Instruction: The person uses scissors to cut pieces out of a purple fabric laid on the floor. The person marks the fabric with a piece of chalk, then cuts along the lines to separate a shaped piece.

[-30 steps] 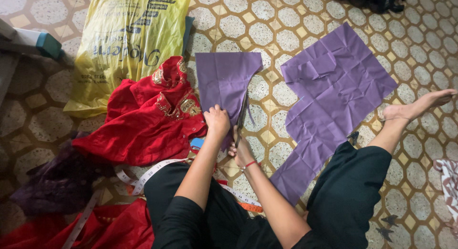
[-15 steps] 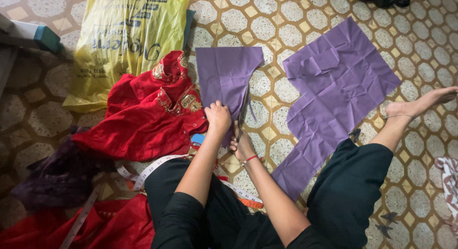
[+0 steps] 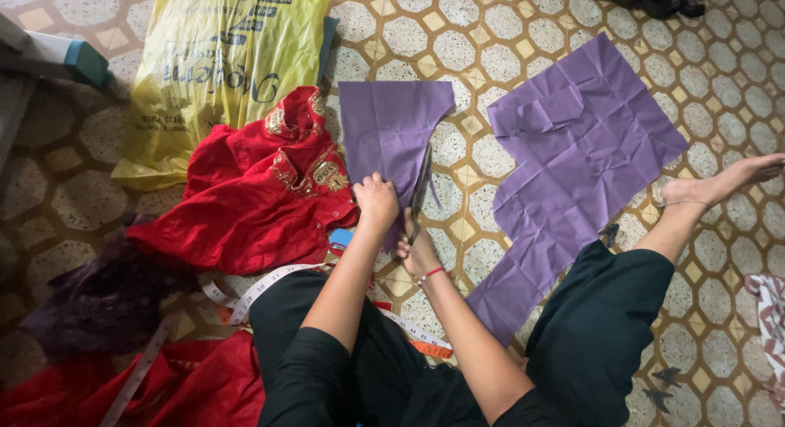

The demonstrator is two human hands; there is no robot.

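Patterned floor tiles (image 3: 482,67) are lying under everything. I am pressing my left hand (image 3: 376,200), fingers curled, onto the small purple cloth piece (image 3: 391,132), pinning its lower edge to the floor. I am gripping scissors (image 3: 419,191) in my right hand (image 3: 419,251), fingers closed round the handles, blades running along the piece's right edge. A red garment (image 3: 253,206) is lying just beside my left hand.

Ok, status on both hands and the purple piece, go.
Left hand pressing down small purple fabric piece. Right hand gripping scissors, blades along the piece's right edge. Red garment beside it on the left, not obstructing.
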